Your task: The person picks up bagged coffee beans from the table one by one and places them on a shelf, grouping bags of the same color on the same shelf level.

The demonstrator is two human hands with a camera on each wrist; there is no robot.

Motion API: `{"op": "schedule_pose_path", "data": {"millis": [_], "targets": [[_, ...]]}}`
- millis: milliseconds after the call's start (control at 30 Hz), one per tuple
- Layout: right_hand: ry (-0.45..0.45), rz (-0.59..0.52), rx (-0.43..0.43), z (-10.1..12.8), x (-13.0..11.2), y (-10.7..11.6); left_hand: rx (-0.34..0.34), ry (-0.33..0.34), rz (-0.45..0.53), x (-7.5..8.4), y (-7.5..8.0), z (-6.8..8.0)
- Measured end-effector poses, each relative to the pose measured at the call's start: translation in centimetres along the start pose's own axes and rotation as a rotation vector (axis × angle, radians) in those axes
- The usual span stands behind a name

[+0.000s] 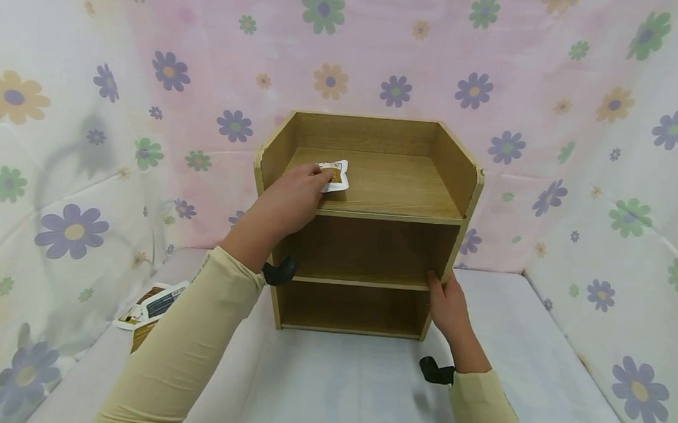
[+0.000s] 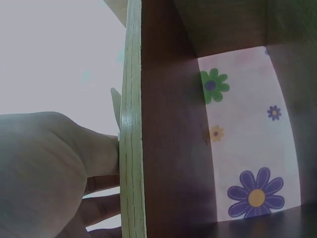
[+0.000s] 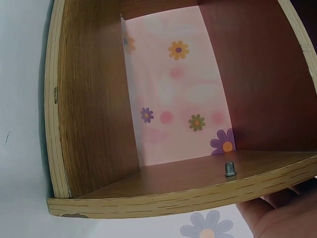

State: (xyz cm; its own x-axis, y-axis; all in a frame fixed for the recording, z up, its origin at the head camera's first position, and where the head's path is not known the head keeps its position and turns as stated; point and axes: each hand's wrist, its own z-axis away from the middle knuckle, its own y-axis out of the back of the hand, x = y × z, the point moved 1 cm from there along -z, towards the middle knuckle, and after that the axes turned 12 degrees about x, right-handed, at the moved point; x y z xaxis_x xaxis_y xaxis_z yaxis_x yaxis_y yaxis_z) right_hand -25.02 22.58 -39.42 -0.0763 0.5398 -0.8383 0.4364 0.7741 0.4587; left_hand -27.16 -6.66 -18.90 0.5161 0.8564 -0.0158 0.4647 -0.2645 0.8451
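A small wooden shelf unit (image 1: 373,214) with a walled top and two open compartments below stands upright. Over the left part of its top, my left hand (image 1: 294,197) pinches a small white packet (image 1: 341,167) with a brown printed picture. In the left wrist view that hand (image 2: 44,163) shows behind the front edge of a shelf board (image 2: 131,124), and the packet is mostly hidden. Low on the unit's right side, my right hand (image 1: 449,308) grips the side panel, thumb by the front edge. The right wrist view shows its fingers (image 3: 257,210) against the panel's outer face.
Several flat printed packets (image 1: 164,302) lie in a pile at the left, partly behind the left sleeve. A metal shelf peg (image 3: 230,169) sticks out of the inner side panel. Flower-printed cloth (image 1: 380,55) hangs behind and beside the white surface (image 1: 337,388).
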Motion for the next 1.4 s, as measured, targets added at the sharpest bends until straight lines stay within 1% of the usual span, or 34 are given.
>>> {"op": "schedule_pose_path", "data": {"millis": [200,400,633,733,833,933,1133,1267,1400], "targets": [[0.009,0.001,0.004,0.0,-0.1,0.0,0.024,-0.003,0.029,-0.1,0.4,0.6],[0.008,-0.001,0.008,0.1,-0.1,0.0,0.052,-0.011,0.070,-0.2,0.6,1.5],[0.020,-0.002,0.009,0.1,0.0,0.0,0.114,-0.022,0.094,-0.4,1.0,2.7],[0.015,-0.002,0.005,0.1,0.0,0.0,0.131,-0.015,0.113,-0.4,1.1,3.4],[0.009,-0.002,0.002,0.2,-0.1,0.0,0.132,-0.004,0.119,-0.3,1.4,4.1],[0.008,-0.002,0.006,0.2,-0.2,0.1,0.149,-0.008,0.121,-0.2,1.8,5.1],[0.007,-0.010,-0.009,0.2,-0.4,0.1,0.220,-0.052,0.124,-0.4,2.4,7.1],[0.007,-0.015,-0.015,0.3,-0.4,0.1,0.256,-0.064,0.143,-0.8,2.6,8.3],[0.016,-0.023,0.002,0.3,-0.2,0.0,0.283,-0.076,0.149,-1.2,2.8,9.3]]}}
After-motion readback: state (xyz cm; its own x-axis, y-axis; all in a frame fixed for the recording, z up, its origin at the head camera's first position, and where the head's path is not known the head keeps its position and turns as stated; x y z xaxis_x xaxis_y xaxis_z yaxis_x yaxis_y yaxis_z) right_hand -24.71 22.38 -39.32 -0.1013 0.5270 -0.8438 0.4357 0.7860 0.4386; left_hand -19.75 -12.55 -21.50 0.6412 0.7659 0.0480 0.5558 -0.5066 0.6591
